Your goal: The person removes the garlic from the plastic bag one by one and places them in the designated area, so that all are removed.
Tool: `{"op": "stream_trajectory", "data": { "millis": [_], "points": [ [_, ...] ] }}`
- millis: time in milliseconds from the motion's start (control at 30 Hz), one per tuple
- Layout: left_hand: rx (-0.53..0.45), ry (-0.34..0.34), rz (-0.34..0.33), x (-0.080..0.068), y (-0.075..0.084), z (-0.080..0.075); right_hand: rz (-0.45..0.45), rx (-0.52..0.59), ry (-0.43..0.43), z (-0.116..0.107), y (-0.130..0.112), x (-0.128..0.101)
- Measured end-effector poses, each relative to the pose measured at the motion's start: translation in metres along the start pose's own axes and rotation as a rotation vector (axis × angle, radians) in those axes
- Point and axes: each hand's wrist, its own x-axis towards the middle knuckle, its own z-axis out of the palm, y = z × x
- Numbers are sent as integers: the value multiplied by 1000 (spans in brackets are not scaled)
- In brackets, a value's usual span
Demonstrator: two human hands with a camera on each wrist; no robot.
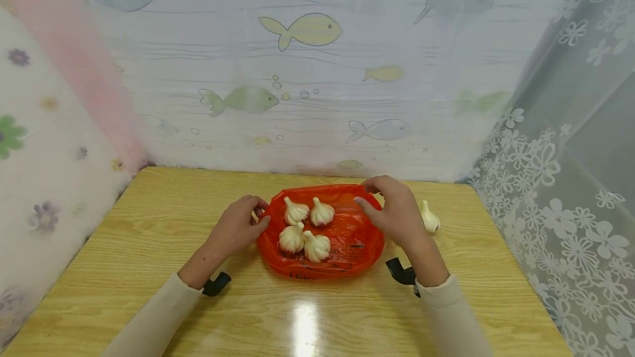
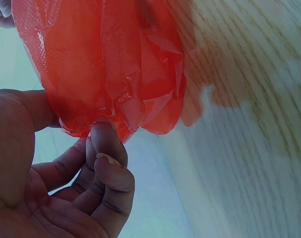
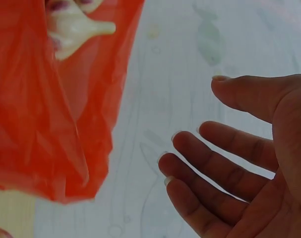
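Observation:
A red plastic bag lies spread wide on the table, with several garlic bulbs grouped in its left half. At the bag's left edge, my left hand pinches the rim between thumb and fingers; the left wrist view shows the red film caught there. My right hand hovers by the bag's right rim, fingers spread and slightly bent. In the right wrist view this hand is apart from the bag, holding nothing. Another garlic bulb sits on the table just right of my right hand.
The wooden table runs back to a fish-patterned curtain. A flowered sheet hangs along the right side. Black wrist-camera mounts stick out beneath both wrists.

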Motion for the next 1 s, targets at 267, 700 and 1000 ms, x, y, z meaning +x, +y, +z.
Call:
{"op": "stream_trajectory", "data": {
  "millis": [267,700,1000],
  "points": [
    [7,-2,2,1,-1,1,-55,26,-50,16,-19,0],
    [9,0,-2,0,-1,1,-67,1,-154,40,-43,-5],
    [2,0,-5,0,1,0,-106,28,-216,56,-54,-10]
  ]
}}
